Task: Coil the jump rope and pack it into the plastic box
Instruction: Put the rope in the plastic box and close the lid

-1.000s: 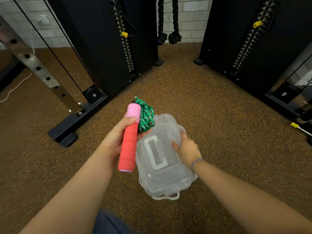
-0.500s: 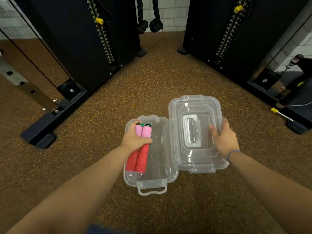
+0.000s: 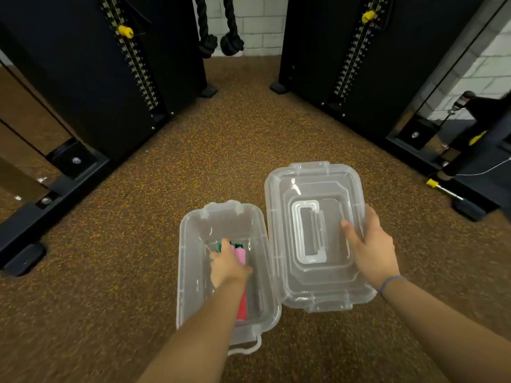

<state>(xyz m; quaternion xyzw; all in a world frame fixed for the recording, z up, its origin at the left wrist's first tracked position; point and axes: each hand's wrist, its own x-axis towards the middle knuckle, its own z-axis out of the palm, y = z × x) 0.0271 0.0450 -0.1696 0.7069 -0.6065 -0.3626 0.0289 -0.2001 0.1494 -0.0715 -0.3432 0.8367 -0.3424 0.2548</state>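
1. The left hand [image 3: 228, 268] reaches down into the clear box [image 3: 190, 272], its fingers curled round the rope [image 3: 240, 253]. A pink-and-red handle shows just right of the wrist, and green cord is bunched at the fingertips, all inside the box.
2. To its right, the right hand [image 3: 372, 251] grips the lid [image 3: 309, 186] by its outer edge, thumb pressed on the inner face. The lid lies open, touching the box's right rim.
3. Beyond both hands spreads speckled brown floor [image 3: 221, 147].
4. Farthest off, black machines [image 3: 83, 64] stand left and right of the hands, each with a yellow pin.
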